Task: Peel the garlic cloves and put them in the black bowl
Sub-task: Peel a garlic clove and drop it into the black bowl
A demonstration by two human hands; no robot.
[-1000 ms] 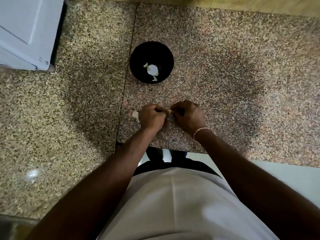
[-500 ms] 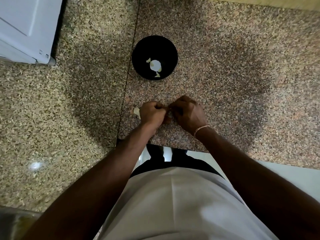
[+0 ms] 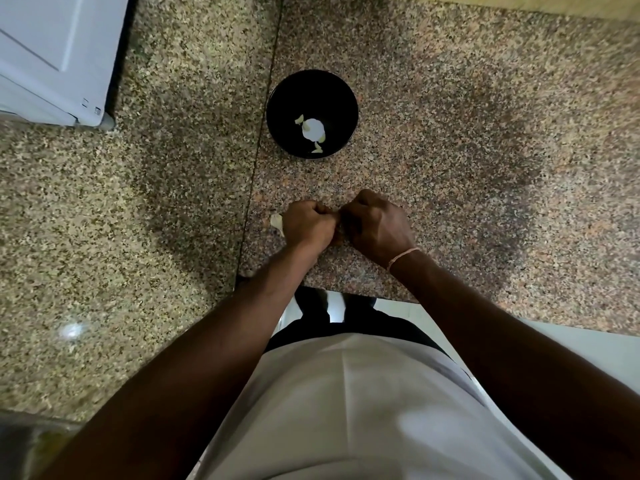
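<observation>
Head view, only feed I have. Black bowl sits on the granite counter, beyond the hands. Inside: a few pale pieces, likely peeled cloves, so I'd call the task partly done. One pale bit lies on the counter, touching the left hand's outer side; clove or skin, can't tell. Left hand and right hand are knuckle to knuckle, low over the counter, fingers curled tight around something small between them. Presumably the clove being peeled, but it's hidden. Drop into the bowl not yet done.
</observation>
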